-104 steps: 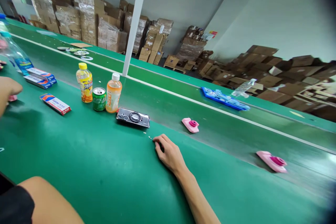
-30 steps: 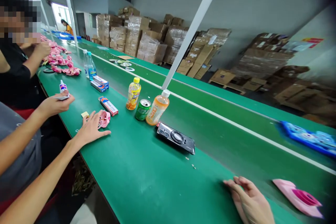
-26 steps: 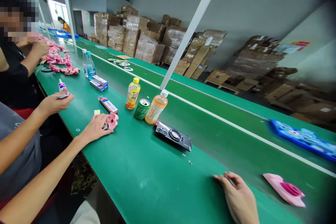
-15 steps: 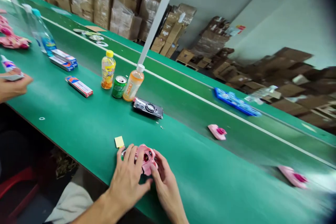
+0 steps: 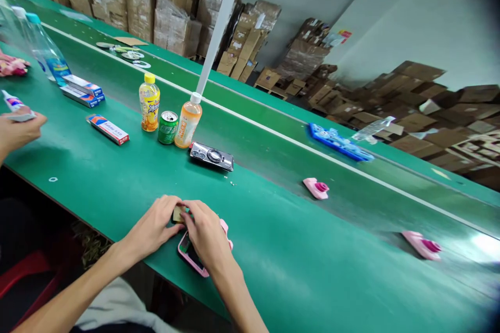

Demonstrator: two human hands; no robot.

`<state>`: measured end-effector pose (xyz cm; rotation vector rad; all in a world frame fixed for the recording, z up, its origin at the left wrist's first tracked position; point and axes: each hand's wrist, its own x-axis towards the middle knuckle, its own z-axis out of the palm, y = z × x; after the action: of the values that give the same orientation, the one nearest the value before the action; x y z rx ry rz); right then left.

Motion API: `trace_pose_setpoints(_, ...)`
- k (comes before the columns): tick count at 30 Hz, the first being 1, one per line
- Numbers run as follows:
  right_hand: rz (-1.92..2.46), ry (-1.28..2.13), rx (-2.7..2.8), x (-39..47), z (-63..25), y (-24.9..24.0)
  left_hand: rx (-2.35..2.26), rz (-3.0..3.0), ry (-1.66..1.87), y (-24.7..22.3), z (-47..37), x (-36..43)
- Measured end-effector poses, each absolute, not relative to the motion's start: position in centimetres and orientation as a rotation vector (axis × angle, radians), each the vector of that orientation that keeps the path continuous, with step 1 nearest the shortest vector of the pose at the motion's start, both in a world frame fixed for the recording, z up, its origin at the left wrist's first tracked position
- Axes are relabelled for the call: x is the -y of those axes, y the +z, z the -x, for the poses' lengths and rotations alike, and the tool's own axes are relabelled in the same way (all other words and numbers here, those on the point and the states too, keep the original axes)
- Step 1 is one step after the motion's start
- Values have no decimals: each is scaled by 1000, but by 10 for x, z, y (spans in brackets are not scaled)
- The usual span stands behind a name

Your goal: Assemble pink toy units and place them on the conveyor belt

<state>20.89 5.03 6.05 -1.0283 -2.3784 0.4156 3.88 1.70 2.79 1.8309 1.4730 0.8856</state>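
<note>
My left hand (image 5: 157,222) and my right hand (image 5: 206,231) meet near the table's front edge. Their fingertips are closed on a small pale yellow square (image 5: 178,214), partly covered by the fingers. Under my right hand's palm and wrist lies a pink plastic part (image 5: 203,271) with a dark and green inside, open side up. Another bit of pink shows past the right knuckles; my hand hides how the pink pieces join.
Beyond my hands stand a phone (image 5: 212,156), an orange bottle (image 5: 188,122), a green can (image 5: 167,128) and a yellow-capped bottle (image 5: 149,104). Pink camera-shaped parts (image 5: 316,188) lie rightward on the belt. At left, another person's hand (image 5: 23,130) holds a tube.
Both hands have left the pink part's sides and come together at the yellow square. The pink part now lies turned, its dark inside showing. The whole view has shifted slightly.
</note>
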Motion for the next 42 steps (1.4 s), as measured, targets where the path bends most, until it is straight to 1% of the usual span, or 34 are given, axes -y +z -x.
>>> trace_pose_setpoints(4, 995, 462, 2331, -55, -209, 51, -1219, -1332, 1041, 31, -51, -14)
trace_pose_setpoints(7, 991, 411, 2348, -52, -217, 53, -1135, -1152, 1131, 24, -58, -14)
trace_pose_setpoints(14, 1046, 278, 2619, -60, -216, 67, -1186, -1091, 1133, 16, -65, -10)
trace_pose_setpoints(18, 932, 43, 2741, -62, -211, 68, -1210, -1115, 1136, 16, -65, -8)
trace_pose_setpoints(21, 845, -145, 2702, -54, -211, 60, -1240, -1107, 1167, 15, -64, -11)
trace_pose_setpoints(22, 830, -142, 2674, -51, -212, 57, -1242, -1092, 1179, 15, -63, -12)
trace_pose_setpoints(24, 829, -21, 2626, -47, -216, 50, -1198, -1036, 1168, 17, -58, -16)
trace_pose_setpoints(27, 841, 177, 2585, -48, -217, 47, -1021, -861, 1044, 24, -47, -21)
trace_pose_setpoints(29, 831, 190, 2591, -48, -212, 50, -961, -735, 1013, 28, -40, -22)
trace_pose_setpoints(31, 786, 150, 2596, -42, -209, 57, -984, -634, 1064, 30, -36, -21)
trace_pose_setpoints(33, 770, 200, 2554, -25, -220, 64, -1031, -554, 1140, 31, -37, -20)
trace_pose_setpoints(35, 941, 355, 2376, 9, -254, 66, -1079, -504, 1189, 34, -42, -18)
trace_pose_setpoints(37, 1370, 443, 1965, 67, -311, 62, -1161, -522, 1213, 38, -49, -14)
trace_pose_setpoints(39, 1951, 242, 1234, 146, -375, 50, -1276, -618, 1251, 37, -52, -8)
trace_pose_setpoints(40, 2166, 180, 924, 190, -402, 42, -1339, -705, 1280, 32, -50, -5)
trace_pose_setpoints(42, 2512, 67, 564, 277, -440, 23, -1423, -978, 1315, 11, -40, -2)
